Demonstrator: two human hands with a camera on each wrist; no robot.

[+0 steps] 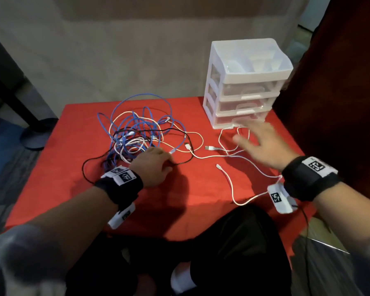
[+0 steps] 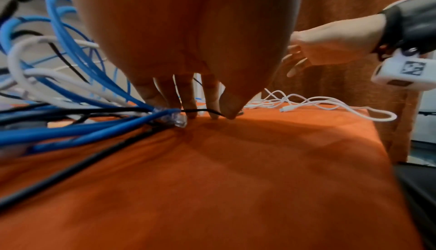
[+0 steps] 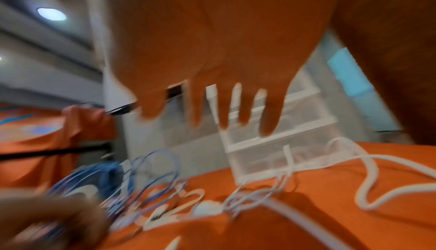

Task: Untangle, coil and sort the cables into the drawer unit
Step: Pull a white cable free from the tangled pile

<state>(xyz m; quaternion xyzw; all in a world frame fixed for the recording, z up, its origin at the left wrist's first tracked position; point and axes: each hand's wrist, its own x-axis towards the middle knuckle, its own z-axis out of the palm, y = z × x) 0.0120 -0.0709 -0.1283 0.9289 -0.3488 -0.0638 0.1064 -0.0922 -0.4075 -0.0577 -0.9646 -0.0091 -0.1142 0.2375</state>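
A: Where's the left hand (image 1: pixel 153 165)?
B: Down on the red cloth (image 1: pixel 186 189) at the near edge of the tangle (image 1: pixel 139 133) — fingertips (image 2: pixel 213 112) pointing into the cloth, with the black cable (image 2: pixel 200 110) running between them. Thumb and forefinger look closed on it, though the pinch itself is hard to see.
A: And the blue cable (image 1: pixel 137 116)?
B: Looped through the pile with white and black ones; its clear plug (image 2: pixel 179 121) lies just beside those fingertips.
A: Right hand (image 1: pixel 259 146)?
B: Blurred, raised over the cloth with fingers spread wide, holding nothing. Under it lies a loose white cable (image 1: pixel 233 182), apart from the pile.
A: The drawer unit (image 1: pixel 246 82)?
B: At the far right of the cloth, upright, three clear drawers that look closed — a loop of white cable touches its base. The open tray on top is hard to read, so I cannot tell what is in it
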